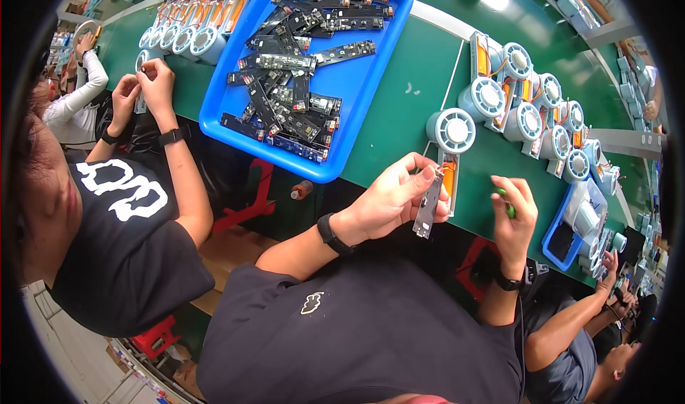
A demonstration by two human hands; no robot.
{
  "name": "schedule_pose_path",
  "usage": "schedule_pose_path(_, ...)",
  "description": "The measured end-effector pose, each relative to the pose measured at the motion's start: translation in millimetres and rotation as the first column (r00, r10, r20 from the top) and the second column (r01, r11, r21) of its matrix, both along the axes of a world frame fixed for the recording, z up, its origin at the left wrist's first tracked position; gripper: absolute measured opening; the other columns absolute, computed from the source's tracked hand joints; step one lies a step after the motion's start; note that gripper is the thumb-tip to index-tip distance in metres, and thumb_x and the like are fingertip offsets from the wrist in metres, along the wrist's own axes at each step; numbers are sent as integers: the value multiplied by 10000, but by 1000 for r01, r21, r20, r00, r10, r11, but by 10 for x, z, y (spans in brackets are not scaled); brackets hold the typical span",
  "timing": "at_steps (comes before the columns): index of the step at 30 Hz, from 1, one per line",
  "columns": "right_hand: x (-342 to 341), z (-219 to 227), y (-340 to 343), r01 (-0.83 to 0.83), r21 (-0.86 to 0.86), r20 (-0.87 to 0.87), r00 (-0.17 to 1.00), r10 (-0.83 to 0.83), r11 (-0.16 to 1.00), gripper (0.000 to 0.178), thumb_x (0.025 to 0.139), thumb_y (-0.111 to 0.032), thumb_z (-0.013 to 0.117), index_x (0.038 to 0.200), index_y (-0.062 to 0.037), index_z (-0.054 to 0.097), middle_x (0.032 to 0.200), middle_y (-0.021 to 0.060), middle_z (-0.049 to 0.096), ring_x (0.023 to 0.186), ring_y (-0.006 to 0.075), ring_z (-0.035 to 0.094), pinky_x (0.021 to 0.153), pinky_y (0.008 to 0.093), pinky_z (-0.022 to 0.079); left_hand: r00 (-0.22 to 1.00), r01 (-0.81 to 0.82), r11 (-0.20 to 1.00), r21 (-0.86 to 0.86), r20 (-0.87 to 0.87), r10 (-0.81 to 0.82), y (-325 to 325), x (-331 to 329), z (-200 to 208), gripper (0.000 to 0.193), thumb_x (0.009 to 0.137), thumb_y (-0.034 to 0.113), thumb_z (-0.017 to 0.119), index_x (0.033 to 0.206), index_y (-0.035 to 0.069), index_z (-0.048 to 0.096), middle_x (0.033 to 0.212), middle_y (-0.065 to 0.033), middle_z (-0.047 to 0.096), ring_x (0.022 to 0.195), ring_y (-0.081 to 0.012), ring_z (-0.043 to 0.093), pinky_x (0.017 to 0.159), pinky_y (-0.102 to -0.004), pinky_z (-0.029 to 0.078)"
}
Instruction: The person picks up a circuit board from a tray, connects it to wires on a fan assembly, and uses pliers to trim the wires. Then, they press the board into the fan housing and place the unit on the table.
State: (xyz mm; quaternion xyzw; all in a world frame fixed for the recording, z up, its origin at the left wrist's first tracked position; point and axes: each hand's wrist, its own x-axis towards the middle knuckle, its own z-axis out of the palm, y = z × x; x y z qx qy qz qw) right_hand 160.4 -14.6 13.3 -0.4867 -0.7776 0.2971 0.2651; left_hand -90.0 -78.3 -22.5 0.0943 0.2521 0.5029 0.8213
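Note:
My left hand (385,198) is closed on a narrow black circuit board (428,211), pinched near its upper end between thumb and fingers. The board hangs tilted, its lower end toward me. Just beyond that hand lies a light-blue round fan unit (452,131) with an orange battery (448,177) in its slim handle, partly hidden by my fingers. To the right, my right hand (516,227) is raised with its fingers curled round a small green-handled tool (507,203). Its working end is hidden in the palm, so its kind cannot be made out.
A blue tray (334,163) heaped with similar boards stands left of centre. Rows of fan units (528,120) fill the right of the green table (389,101); more stand (187,41) far left. A smaller blue tray (555,250) sits right. Co-workers sit on both sides.

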Motion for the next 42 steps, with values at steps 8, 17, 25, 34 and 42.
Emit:
schedule_pose_path(8, -203, -56, 252, -301, 233, 271, 933, 235, 925, 373, 736, 97, 666, 1101, 24, 683, 1114, 170, 679, 1056, 379, 646, 911, 451, 534, 1000, -16, 998, -60, -4, 16, 24, 130, -152, 398, 1077, 374, 543, 1276, 52, 419, 1081, -189, 699, 879, -252, 768, 824, -400, 655)
schedule_pose_path(17, -174, -30, 204, -305, 266, 407, 895, 181, 914, 362, 739, 50, 689, 1099, 15, 689, 1072, 158, 674, 1043, 364, 638, 904, 456, 527, 1000, -8, 999, -38, -1, 8, 57, 225, -134, 408, 1068, 378, 559, 1276, 60, 411, 1066, -166, 691, 886, -253, 761, 828, -409, 652)
schedule_pose_path(25, -257, -58, 186, -311, 259, 373, 905, 202, 915, 347, 730, 39, 702, 1076, 9, 692, 1055, 147, 671, 1024, 355, 639, 886, 449, 526, 1000, -8, 1000, -26, -25, 8, 53, 235, -140, 442, 1047, 364, 606, 1287, 62, 390, 1077, -172, 692, 889, -271, 757, 847, -435, 645)
schedule_pose_path(34, -211, -84, 254, -283, 311, 386, 910, 151, 907, 296, 713, 31, 711, 1006, 1, 678, 981, 126, 654, 938, 333, 627, 824, 433, 517, 999, -7, 1000, -17, -38, 6, 85, 283, -156, 472, 1043, 374, 614, 1294, 53, 376, 1074, -186, 693, 892, -267, 757, 839, -438, 645)
schedule_pose_path(42, -127, -68, 252, -280, 329, 360, 920, 154, 902, 285, 692, 18, 728, 968, -24, 673, 937, 105, 636, 900, 314, 616, 799, 422, 501, 997, -15, 1000, -1, -71, 15, 117, 353, -100, 485, 1044, 382, 605, 1291, 39, 367, 1055, -186, 700, 898, -266, 762, 836, -440, 645)
